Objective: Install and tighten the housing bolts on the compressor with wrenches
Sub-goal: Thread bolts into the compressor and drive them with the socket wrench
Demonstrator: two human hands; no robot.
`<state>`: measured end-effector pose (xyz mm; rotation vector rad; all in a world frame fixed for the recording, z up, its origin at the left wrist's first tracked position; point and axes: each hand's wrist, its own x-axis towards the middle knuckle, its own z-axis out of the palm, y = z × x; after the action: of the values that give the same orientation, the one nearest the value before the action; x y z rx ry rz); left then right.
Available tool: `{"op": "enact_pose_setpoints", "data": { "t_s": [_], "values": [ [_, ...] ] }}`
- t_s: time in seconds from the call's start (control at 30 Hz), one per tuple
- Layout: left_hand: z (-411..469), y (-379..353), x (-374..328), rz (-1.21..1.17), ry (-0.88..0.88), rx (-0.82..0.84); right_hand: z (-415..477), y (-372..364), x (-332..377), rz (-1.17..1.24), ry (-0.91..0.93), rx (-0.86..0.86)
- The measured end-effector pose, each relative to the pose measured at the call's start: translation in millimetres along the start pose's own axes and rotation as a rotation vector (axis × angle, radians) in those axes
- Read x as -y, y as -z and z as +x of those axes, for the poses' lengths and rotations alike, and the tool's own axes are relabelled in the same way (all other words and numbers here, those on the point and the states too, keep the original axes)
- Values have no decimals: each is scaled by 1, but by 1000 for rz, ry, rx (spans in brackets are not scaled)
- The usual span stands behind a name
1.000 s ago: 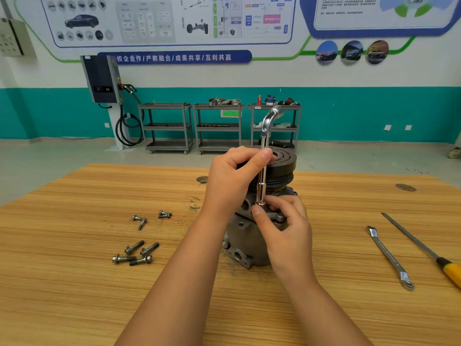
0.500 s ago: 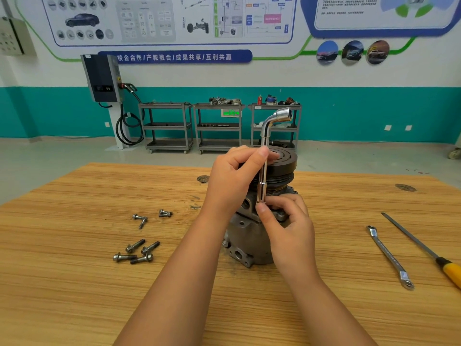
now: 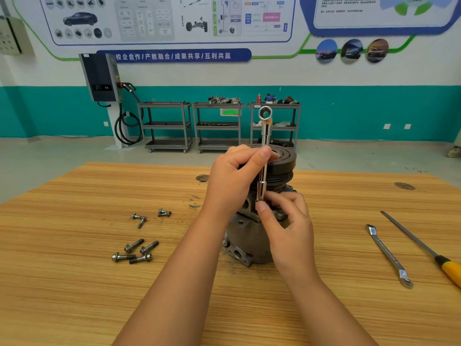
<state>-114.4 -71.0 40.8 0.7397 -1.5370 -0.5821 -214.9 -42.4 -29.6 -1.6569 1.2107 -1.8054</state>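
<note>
Both grips are a person's bare hands, and both close on one L-shaped socket wrench (image 3: 262,171) that stands nearly upright in front of the compressor's pulley (image 3: 285,159). The left grip (image 3: 232,182) curls round the middle of the shaft, thumb pressed along it. The right grip (image 3: 287,228) pinches the lower end between thumb and fingertips, right at the top of the compressor (image 3: 245,237) housing. The thumb hides the tip, so whether it sits on a bolt cannot be told. The wrench's upper socket opening faces the camera, above both grips.

The compressor stands pulley-up near the middle of the bench (image 3: 74,283), well back from the near edge and closer to the far edge. Loose bolts (image 3: 136,250) lie in two small clusters to its left, with bare wood between them and the housing. To the right, well apart from the right grip, a flat wrench (image 3: 388,255) lies beside a yellow-handled screwdriver (image 3: 421,245), whose handle runs off the right edge of the view. Both forearms reach in from the near edge.
</note>
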Motion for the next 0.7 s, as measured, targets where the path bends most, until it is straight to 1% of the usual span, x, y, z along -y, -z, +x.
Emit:
{"op": "enact_pose_setpoints", "data": {
  "t_s": [0.7],
  "values": [
    [-1, -1, -2, 61, -22, 5, 0, -2, 1, -20, 22, -26]
  ]
}}
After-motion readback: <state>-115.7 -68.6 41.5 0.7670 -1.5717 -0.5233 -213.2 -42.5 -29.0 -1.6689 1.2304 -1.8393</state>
